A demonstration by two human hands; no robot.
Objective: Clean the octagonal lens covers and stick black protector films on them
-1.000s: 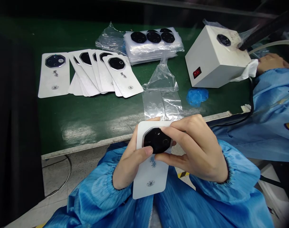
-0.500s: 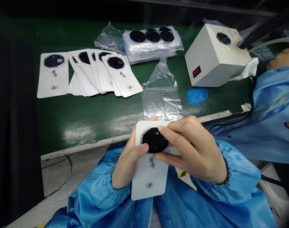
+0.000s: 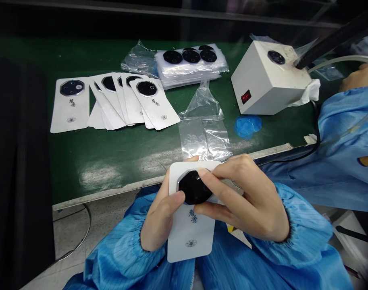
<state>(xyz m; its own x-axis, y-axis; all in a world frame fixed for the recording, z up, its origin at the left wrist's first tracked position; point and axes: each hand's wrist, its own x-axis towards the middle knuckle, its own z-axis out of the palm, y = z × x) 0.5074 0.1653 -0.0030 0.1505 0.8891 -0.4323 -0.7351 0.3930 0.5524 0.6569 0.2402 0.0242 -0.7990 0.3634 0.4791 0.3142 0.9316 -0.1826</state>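
Note:
A white phone back cover (image 3: 190,231) with dark printed characters is held tilted above my lap, past the table's front edge. My left hand (image 3: 162,215) grips its left side, thumb on the rim of the camera opening and fingers behind. Over that opening lies a black octagonal camera lens plate (image 3: 194,188). The fingertips of my right hand (image 3: 247,197) hold the plate by its top and lower right edges. Part of the plate's right side is hidden by those fingers, and I cannot tell whether it sits fully flat in the silver frame.
Several white back covers (image 3: 158,108) lie fanned on the green table (image 3: 111,155). Behind them is a stack of clear plastic trays (image 3: 191,74) with black lens plates. A clear bag (image 3: 204,139), blue film (image 3: 248,125) and white switch box (image 3: 259,80) stand nearby. Another person's sleeve (image 3: 350,117) is at right.
The whole view has shifted slightly, so the table things sit lower in the picture. Both hands keep their hold on the cover and lens plate, with only small finger movement.

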